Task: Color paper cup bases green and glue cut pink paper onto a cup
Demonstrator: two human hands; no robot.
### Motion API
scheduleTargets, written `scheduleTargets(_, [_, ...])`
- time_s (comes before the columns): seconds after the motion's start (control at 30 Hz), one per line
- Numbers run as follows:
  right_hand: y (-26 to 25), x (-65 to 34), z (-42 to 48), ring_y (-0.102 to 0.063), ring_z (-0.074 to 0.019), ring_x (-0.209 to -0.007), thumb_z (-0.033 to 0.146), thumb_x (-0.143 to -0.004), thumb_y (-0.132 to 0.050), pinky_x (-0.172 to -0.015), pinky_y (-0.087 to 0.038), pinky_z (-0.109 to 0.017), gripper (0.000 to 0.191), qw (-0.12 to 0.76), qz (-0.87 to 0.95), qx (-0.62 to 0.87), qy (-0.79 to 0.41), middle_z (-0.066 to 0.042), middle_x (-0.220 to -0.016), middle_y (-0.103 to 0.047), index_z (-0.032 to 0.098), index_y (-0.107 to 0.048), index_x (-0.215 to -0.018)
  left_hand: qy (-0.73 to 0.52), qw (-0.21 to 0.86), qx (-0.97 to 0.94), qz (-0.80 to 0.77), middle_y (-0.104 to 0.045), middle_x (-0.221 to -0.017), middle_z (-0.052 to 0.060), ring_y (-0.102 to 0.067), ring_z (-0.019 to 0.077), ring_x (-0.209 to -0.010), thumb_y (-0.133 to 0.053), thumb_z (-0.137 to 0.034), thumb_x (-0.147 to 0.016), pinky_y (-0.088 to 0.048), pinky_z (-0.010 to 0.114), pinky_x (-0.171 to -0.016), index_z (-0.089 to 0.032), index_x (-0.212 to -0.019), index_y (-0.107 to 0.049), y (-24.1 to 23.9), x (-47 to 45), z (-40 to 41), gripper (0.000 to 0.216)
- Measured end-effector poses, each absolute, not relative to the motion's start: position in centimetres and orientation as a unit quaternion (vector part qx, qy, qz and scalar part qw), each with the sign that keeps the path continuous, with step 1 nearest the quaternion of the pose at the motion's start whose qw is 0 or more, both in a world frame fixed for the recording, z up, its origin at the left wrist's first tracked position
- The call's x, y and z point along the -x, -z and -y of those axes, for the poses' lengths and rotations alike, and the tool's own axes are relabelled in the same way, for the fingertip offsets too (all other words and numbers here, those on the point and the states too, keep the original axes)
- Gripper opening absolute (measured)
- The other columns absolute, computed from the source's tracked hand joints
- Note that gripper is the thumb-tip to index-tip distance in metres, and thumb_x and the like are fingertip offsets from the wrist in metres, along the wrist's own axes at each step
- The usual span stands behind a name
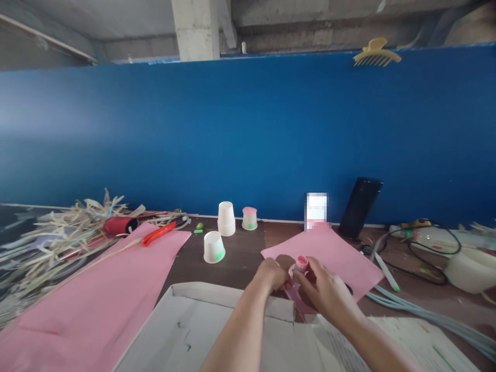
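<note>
My right hand (323,284) grips a small cylinder with a hollow pink top (301,262) between thumb and fingers, over a pink sheet (329,250). Brown round patches, looking like cut-out holes, show in that sheet beside my hands. My left hand (273,274) is curled closed just left of the cylinder, at the sheet's near edge. Whatever its fingers hold is hidden. To the left stand a white paper cup (214,247) with a green mark, a stack of white cups (226,219) and a cup with a pink top (249,219).
A white cardboard box (209,320) lies in front of me. Left are a larger pink sheet (96,305), a red-handled tool (159,233) and piled paper strips (65,232). A black cylinder (359,207) leans against the blue partition (248,129); cables (422,310) run right.
</note>
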State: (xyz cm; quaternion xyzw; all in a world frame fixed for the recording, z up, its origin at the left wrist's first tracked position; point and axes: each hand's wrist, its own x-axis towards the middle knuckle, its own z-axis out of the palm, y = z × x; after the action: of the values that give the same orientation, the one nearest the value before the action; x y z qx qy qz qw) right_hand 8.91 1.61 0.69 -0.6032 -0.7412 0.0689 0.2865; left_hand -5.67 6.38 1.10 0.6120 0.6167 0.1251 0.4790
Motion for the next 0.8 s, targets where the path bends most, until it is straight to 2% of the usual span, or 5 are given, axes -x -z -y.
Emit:
scheduleTargets(0.2, [-0.4, -9.1, -2.2, -0.060, -0.0206, -0.064, 0.046, -0.087, -0.038, -0.054, -0.035, -0.027, 0.027, 0.289, 0.733, 0.614, -0.045, -0.003, -0.075, -0.063, 0.022, -0.049, -0.090, -0.112, 0.464, -0.613, -0.630, -0.046, -0.040, -0.001, -0.044, 0.0111, -0.041, -0.059, -0.017, -0.057, -0.033, 0.023, -0.041, -0.014, -0.045, -0.057, -0.5, 5.6, -6.8, 0.013])
scheduleTargets(0.47, [-0.4, -9.1, -2.0, -0.059, -0.0188, -0.060, 0.047, -0.087, -0.039, -0.053, -0.034, -0.025, 0.026, 0.282, 0.741, 0.606, -0.061, 0.000, -0.070, -0.062, 0.023, -0.048, -0.084, -0.121, 0.475, -0.606, -0.627, -0.050, -0.045, -0.002, -0.044, 0.0087, -0.043, -0.060, -0.018, -0.059, -0.034, 0.020, -0.042, -0.014, -0.049, -0.059, -0.2, 5.4, -6.9, 0.011])
scheduleTargets(0.67, [-0.3, -9.1, -2.4, -0.061, -0.0206, -0.064, 0.045, -0.086, -0.038, -0.052, -0.034, -0.026, 0.028, 0.271, 0.728, 0.629, -0.033, -0.004, -0.077, -0.065, 0.021, -0.050, -0.092, -0.093, 0.468, -0.610, -0.633, -0.050, -0.043, 0.000, -0.046, 0.0113, -0.043, -0.060, -0.016, -0.061, -0.037, 0.023, -0.045, -0.013, -0.045, -0.057, 0.2, 5.4, -7.6, 0.017])
scheduleTargets(0.8, [-0.1, -9.2, -2.5, -0.061, -0.0213, -0.065, 0.046, -0.086, -0.038, -0.054, -0.034, -0.026, 0.029, 0.274, 0.730, 0.625, -0.035, -0.004, -0.076, -0.064, 0.021, -0.051, -0.094, -0.092, 0.465, -0.610, -0.634, -0.052, -0.044, 0.001, -0.048, 0.0114, -0.044, -0.061, -0.017, -0.063, -0.038, 0.023, -0.046, -0.013, -0.048, -0.060, 0.4, 5.3, -7.7, 0.015])
